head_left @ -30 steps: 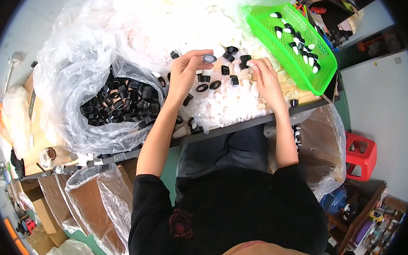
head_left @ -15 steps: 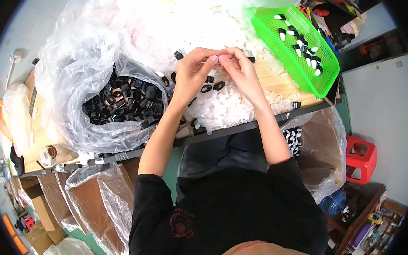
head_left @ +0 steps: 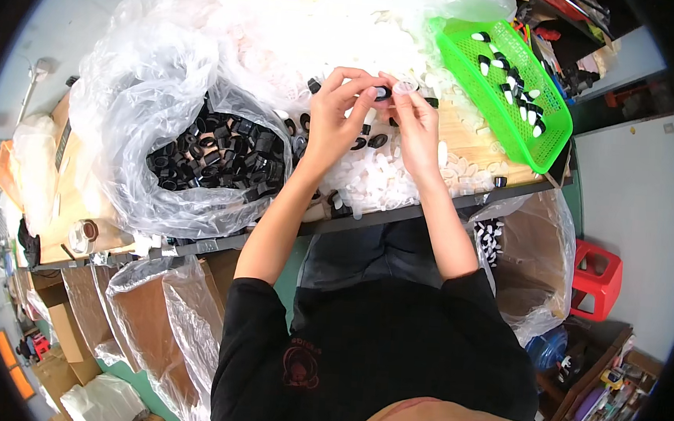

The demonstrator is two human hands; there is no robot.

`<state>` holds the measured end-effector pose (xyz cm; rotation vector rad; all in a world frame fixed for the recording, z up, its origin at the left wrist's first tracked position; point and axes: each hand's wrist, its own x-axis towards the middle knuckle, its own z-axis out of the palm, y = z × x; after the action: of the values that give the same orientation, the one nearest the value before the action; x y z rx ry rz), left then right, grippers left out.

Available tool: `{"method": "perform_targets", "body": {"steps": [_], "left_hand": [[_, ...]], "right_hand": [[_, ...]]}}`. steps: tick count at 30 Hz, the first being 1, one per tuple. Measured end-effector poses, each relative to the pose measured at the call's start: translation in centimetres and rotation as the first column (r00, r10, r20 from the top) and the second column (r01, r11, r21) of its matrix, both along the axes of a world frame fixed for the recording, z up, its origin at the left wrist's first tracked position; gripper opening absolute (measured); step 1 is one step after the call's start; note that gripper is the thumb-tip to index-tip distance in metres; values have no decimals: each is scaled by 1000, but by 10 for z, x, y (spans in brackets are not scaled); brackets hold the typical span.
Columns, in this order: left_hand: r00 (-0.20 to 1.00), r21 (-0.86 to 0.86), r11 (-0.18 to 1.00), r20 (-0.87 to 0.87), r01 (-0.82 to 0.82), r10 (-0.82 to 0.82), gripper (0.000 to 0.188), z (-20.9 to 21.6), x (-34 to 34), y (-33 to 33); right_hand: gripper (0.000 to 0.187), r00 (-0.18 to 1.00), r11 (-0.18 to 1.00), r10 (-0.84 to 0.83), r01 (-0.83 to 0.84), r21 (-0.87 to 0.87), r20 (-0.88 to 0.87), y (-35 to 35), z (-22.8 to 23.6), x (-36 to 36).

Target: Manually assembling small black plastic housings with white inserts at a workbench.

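Observation:
Over the far side of the pile, my left hand (head_left: 335, 122) pinches a small black cap (head_left: 383, 94) with a pale inside between thumb and fingers. My right hand (head_left: 420, 134), close beside it, has a clear round plastic piece (head_left: 405, 86) at its thumb and fingertips. Under and between my hands lie loose black rings (head_left: 377, 140) and a heap of small white translucent plastic pieces (head_left: 369, 183). To the left, a clear plastic bag (head_left: 126, 190) holds many black caps (head_left: 217, 157).
A green mesh basket (head_left: 522, 148) at the far right holds several black-and-white pieces (head_left: 507, 78). Clear plastic sheeting (head_left: 162, 45) covers the back left. A lined box (head_left: 531, 253) with black-and-white pieces stands below the table edge at right, near a red stool (head_left: 599, 280).
My fingertips have come apart slightly, and the black cap and clear piece now show between them. The whole view has shifted a little, moving the table contents rightward.

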<state>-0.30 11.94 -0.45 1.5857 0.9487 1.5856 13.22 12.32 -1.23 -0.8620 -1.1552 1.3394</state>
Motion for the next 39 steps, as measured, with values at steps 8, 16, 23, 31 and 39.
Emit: {"method": "perform_targets", "body": {"steps": [8, 16, 23, 31, 39], "left_hand": [[988, -150, 983, 125, 109, -91, 19, -16, -2, 7], [987, -129, 988, 147, 81, -62, 19, -8, -8, 6], [999, 13, 1000, -46, 10, -10, 18, -6, -5, 2], [989, 111, 992, -141, 52, -36, 19, -7, -11, 3], [966, 114, 983, -197, -148, 168, 21, 4, -5, -21]], "right_hand": [[21, 954, 949, -190, 118, 292, 232, 10, -6, 1], [19, 942, 958, -68, -30, 284, 329, 21, 13, 12], [26, 959, 987, 152, -161, 20, 238, 29, 11, 21], [21, 958, 963, 271, -269, -30, 98, 15, 18, 29], [17, 949, 967, -94, 16, 255, 300, -9, 8, 2]]}}
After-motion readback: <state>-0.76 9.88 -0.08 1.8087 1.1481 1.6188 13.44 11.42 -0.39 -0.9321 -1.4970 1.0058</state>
